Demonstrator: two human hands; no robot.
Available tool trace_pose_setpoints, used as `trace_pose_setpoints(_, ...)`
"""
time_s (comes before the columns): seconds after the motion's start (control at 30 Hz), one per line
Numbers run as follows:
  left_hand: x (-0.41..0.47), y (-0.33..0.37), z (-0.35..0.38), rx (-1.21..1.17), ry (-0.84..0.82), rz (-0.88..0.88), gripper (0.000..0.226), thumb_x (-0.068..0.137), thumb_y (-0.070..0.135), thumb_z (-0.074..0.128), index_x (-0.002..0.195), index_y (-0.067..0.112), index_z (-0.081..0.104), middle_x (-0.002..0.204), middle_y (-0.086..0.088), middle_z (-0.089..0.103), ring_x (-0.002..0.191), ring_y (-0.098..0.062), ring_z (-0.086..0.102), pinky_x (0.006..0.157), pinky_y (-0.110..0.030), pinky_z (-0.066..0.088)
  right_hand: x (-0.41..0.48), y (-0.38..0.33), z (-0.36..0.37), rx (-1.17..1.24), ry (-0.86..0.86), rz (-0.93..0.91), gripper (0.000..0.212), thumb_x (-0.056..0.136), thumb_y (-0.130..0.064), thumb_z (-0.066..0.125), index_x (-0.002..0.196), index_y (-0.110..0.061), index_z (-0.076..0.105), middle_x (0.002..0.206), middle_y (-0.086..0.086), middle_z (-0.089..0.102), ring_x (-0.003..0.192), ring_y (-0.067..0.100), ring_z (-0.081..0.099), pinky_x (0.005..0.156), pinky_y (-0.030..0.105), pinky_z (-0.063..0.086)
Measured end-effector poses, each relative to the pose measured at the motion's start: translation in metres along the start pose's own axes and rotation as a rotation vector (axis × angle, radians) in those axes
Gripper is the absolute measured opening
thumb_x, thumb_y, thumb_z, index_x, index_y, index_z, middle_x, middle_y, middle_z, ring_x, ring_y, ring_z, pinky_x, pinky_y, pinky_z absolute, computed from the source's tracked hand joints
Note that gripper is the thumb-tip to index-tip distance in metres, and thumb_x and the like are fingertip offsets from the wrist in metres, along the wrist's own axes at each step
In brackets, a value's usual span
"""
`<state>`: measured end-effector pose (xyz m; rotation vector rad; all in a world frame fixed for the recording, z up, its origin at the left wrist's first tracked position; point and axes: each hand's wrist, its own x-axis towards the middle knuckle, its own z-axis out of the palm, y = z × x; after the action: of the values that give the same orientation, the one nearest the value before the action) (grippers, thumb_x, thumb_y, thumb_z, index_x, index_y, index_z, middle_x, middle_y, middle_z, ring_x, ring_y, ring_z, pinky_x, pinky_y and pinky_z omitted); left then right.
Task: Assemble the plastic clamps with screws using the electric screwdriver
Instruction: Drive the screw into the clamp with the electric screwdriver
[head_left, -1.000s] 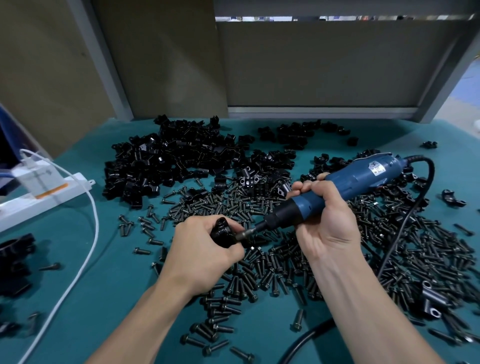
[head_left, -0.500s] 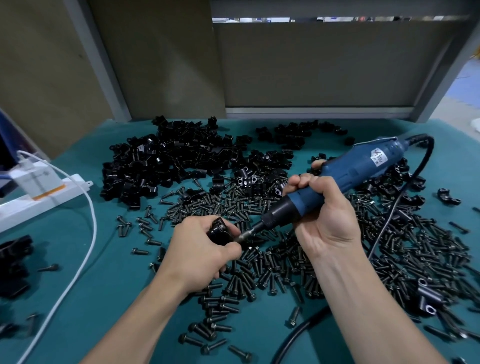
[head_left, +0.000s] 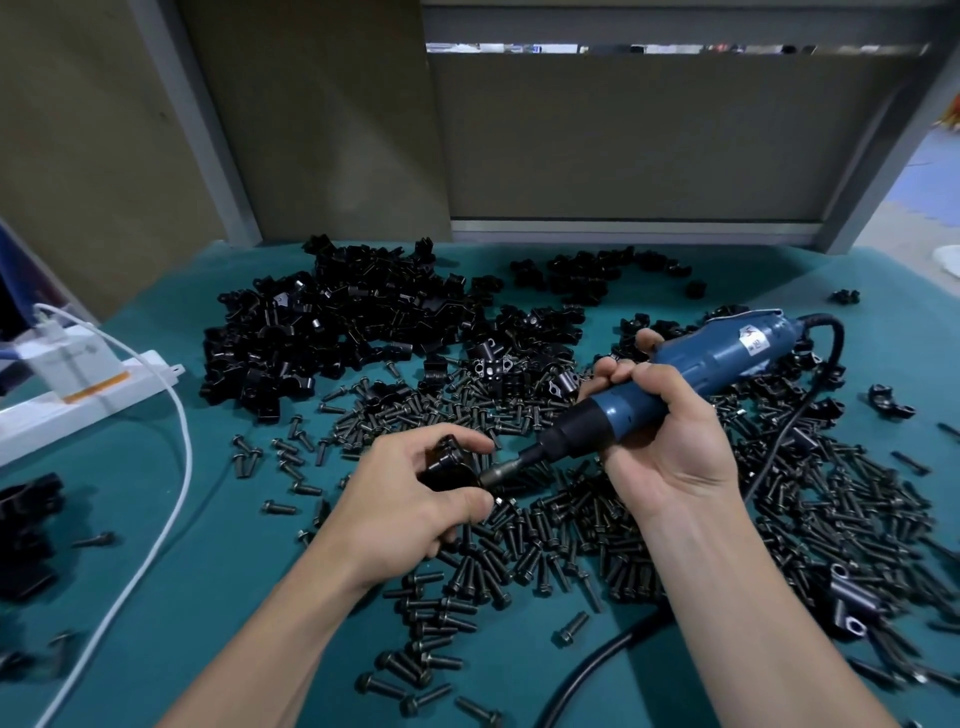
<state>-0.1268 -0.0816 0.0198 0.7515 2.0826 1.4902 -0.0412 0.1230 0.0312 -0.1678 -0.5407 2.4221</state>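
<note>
Gripped in curled fingers of left hand (head_left: 410, 499): plastic clamp (head_left: 449, 465), over left edge of screw pile (head_left: 545, 535). Wrapped in right hand (head_left: 670, 447): electric screwdriver (head_left: 701, 364), bit against clamp, above same pile. Avoid tilted bit: likely cam-out, stripped screw, clamp twisting free.

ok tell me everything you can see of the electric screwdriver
The electric screwdriver has a blue, plastic-looking barrel with a small white label near the rear, a black collar and a metal bit. A black cable leaves its back end. The right hand grips the barrel's front; the tool is tilted, bit pointing down-left, its tip meeting the black clamp that the left hand holds.
</note>
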Motion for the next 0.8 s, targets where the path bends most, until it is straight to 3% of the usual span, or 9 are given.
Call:
trace_pose_setpoints(0.17, 0.001, -0.003, -0.002, -0.158, -0.071, -0.055, 0.04, 0.083, -0.006, 0.079, 0.105, 0.027, 0.076, 0.076, -0.015, 0.076, 0.05, -0.022, 0.061, 0.04, -0.028, 0.049, 0.0, 0.001, 0.002, -0.017, -0.11, 0.006, 0.037, 0.072, 0.012, 0.053, 0.098, -0.014, 0.054, 0.076, 0.005, 0.053, 0.073, 0.017, 0.061, 0.076, 0.029, 0.053)
trace_pose_setpoints(0.27, 0.0, -0.004, -0.002, -0.215, -0.101, -0.075, 0.04, 0.076, 0.001, 0.081, 0.111, 0.019, 0.074, 0.078, -0.023, 0.075, 0.05, -0.023, 0.061, 0.04, -0.028, 0.05, -0.002, 0.0, 0.004, -0.039, -0.182, 0.016, 0.033, 0.075, 0.009, 0.047, 0.097, -0.015, 0.053, 0.074, 0.003, 0.054, 0.072, 0.016, 0.061, 0.077, 0.027, 0.053)
trace_pose_setpoints(0.47, 0.001, -0.001, -0.006, -0.219, -0.138, -0.105, 0.028, 0.068, 0.009, 0.08, 0.09, 0.025, 0.077, 0.079, -0.022, 0.075, 0.047, -0.019, 0.056, 0.037, -0.024, 0.042, -0.004, 0.001, 0.001, 0.005, -0.175, 0.043, 0.038, 0.073, 0.009, 0.051, 0.102, -0.015, 0.06, 0.076, 0.004, 0.054, 0.073, 0.017, 0.061, 0.081, 0.031, 0.051)
trace_pose_setpoints(0.57, 0.001, 0.001, -0.014, -0.259, -0.132, -0.108, 0.028, 0.065, 0.01, 0.078, 0.09, 0.024, 0.078, 0.08, -0.019, 0.076, 0.047, -0.015, 0.053, 0.036, -0.021, 0.037, -0.005, -0.009, 0.0, 0.11, -0.095, 0.084, 0.037, 0.069, 0.007, 0.057, 0.1, -0.011, 0.063, 0.078, 0.005, 0.056, 0.072, 0.017, 0.061, 0.078, 0.033, 0.053)
trace_pose_setpoints(0.67, 0.004, -0.003, -0.019, -0.347, 0.044, -0.102, 0.024, 0.08, 0.001, 0.078, 0.096, 0.019, 0.078, 0.083, -0.019, 0.076, 0.049, -0.014, 0.053, 0.038, -0.022, 0.039, -0.004, -0.018, 0.004, 0.17, 0.109, 0.069, 0.03, 0.073, 0.004, 0.059, 0.102, -0.006, 0.061, 0.083, 0.008, 0.058, 0.071, 0.02, 0.064, 0.076, 0.034, 0.056)
trace_pose_setpoints(0.8, 0.009, -0.004, -0.014, -0.425, 0.198, -0.076, 0.03, 0.09, -0.004, 0.072, 0.113, 0.015, 0.071, 0.082, -0.018, 0.076, 0.053, -0.016, 0.058, 0.043, -0.024, 0.046, -0.003, -0.023, 0.008, 0.066, 0.306, 0.057, 0.058, 0.072, -0.001, 0.061, 0.129, -0.006, 0.05, 0.111, 0.023, 0.062, 0.098, 0.035, 0.071, 0.096, 0.049, 0.056)
